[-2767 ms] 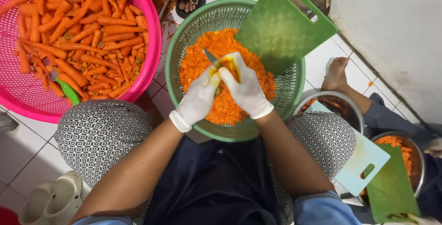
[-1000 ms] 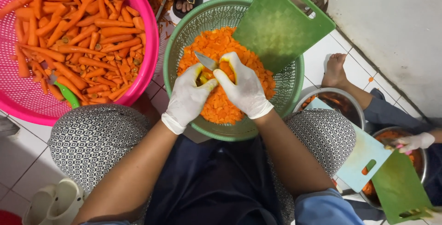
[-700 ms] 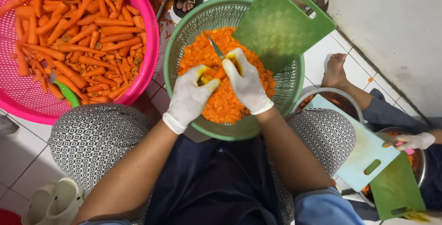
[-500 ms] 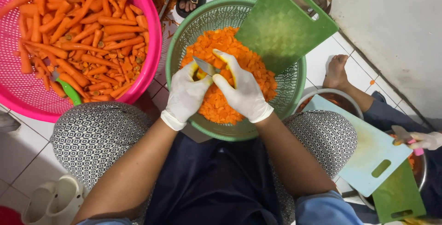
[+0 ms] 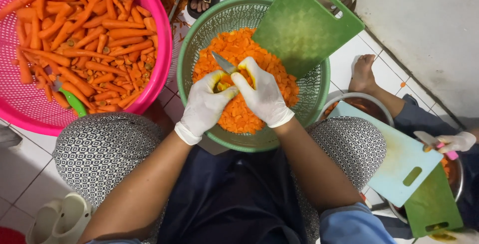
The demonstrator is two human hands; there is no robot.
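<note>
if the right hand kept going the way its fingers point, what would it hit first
Probably the left hand, which it almost touches over the sliced carrots. The right hand points up-left with the knife; depth is unclear.

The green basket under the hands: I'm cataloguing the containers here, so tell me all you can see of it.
The green basket is round, of perforated plastic by its look, with a smooth rim. It sits upright on the floor before the person's knees, heaped with chopped carrot pieces. A green cutting board leans across its far rim. The gloved left hand and right hand work over it with a knife.
</note>
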